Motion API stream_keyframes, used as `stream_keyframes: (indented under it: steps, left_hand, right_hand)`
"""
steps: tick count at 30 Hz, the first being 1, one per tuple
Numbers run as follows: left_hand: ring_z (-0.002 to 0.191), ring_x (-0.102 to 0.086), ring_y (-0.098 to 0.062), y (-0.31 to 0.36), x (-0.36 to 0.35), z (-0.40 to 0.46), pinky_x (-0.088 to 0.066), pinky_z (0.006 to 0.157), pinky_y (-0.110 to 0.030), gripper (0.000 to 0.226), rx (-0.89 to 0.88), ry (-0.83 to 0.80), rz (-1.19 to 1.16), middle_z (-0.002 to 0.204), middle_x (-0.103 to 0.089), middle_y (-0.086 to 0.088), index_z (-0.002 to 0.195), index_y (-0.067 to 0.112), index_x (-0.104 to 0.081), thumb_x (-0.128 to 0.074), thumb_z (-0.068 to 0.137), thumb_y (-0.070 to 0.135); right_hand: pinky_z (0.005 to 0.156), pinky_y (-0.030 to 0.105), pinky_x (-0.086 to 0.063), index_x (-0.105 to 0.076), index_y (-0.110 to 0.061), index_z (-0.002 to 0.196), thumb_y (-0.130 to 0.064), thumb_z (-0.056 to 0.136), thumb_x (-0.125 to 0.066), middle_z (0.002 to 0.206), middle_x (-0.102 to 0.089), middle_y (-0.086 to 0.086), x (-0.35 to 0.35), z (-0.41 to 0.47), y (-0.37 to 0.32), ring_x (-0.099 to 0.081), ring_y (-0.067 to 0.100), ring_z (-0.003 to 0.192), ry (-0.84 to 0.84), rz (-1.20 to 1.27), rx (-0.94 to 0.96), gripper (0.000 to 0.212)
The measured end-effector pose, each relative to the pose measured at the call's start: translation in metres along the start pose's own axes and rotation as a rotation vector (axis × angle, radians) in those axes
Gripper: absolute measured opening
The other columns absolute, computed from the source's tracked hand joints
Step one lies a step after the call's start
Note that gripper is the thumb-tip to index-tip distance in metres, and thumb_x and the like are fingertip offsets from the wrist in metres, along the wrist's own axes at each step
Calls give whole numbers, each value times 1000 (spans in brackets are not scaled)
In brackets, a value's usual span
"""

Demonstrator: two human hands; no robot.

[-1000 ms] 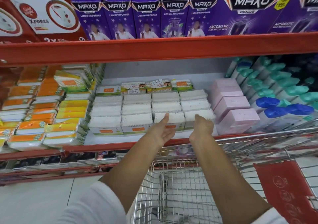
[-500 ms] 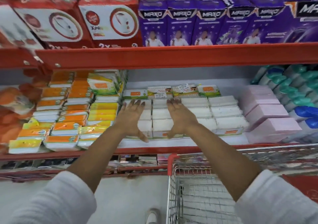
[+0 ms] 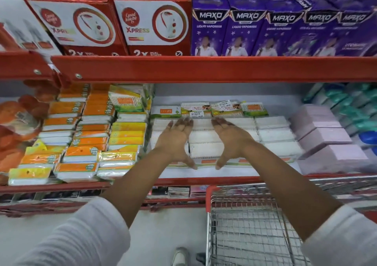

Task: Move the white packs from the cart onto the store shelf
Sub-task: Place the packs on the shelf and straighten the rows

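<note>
Several white packs (image 3: 274, 135) lie in neat rows on the middle shelf (image 3: 204, 181) with the red front lip. My left hand (image 3: 176, 140) and my right hand (image 3: 232, 139) rest flat on the rows, fingers spread, on either side of one column of white packs (image 3: 204, 143). Both thumbs reach down to the front row's edge. Neither hand holds a pack. The wire cart (image 3: 251, 225) with its red corner stands below at the right; the part of its basket in view shows no packs.
Orange and yellow packs (image 3: 81, 143) fill the shelf to the left, pink boxes (image 3: 326, 141) and teal-capped bottles (image 3: 355, 110) to the right. Red boxes (image 3: 114, 22) and purple boxes (image 3: 281, 27) stand on the upper shelf. A shoe (image 3: 179, 256) shows on the floor.
Both hands moved left from the right-hand columns onto the middle columns of white packs and spread flat. The view shifted left with them, so the cart now sits lower right.
</note>
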State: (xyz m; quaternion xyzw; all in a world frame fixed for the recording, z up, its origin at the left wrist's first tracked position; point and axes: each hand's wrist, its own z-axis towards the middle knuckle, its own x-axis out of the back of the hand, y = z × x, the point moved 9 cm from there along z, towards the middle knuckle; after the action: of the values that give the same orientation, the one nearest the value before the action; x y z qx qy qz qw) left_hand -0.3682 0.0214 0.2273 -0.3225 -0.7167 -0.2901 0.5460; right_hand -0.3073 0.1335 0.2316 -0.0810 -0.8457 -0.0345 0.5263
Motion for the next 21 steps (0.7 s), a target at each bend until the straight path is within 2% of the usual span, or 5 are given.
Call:
stream_keyframes:
  steps: [4,9,11,17,21]
  left_hand:
    - [147,-2,-20,36,-3,20,-2,120,-36,136,-68,-16,-14,161,0,-6,151,10,4,-73,56,70]
    - [144,-18,-25,44,-3,25,-27,116,-34,121,40,30,-58,160,-13,-3,151,15,-9,-79,61,58]
    - [143,-21,-26,47,-2,24,-31,113,-36,121,77,35,-51,159,-16,-3,151,15,-11,-79,60,58]
    - [145,-14,-28,73,6,28,-22,116,-38,134,95,7,-30,160,-8,-6,151,13,-3,-77,54,68]
    - [146,-9,-23,115,7,48,-16,119,-35,135,15,-5,-48,161,-3,-5,151,12,0,-76,55,69]
  right_hand:
    - [123,36,-16,11,-6,152,-52,49,-88,162,12,9,-3,-19,48,1,24,150,-54,-95,-112,149]
    - [102,35,-48,-7,-14,154,-35,63,-86,159,-23,3,-2,-25,67,-37,22,140,36,-105,-140,122]
    - [99,34,-47,-8,-16,154,-36,65,-85,158,-25,1,-2,-23,69,-39,21,138,66,-88,-127,119]
    - [117,31,-26,4,-12,154,-47,56,-87,163,-1,3,-9,-31,86,-11,19,149,21,25,-51,139]
    - [120,32,-22,4,-6,153,-38,52,-92,163,-1,8,-9,-46,133,-11,22,150,-14,-5,-150,143]
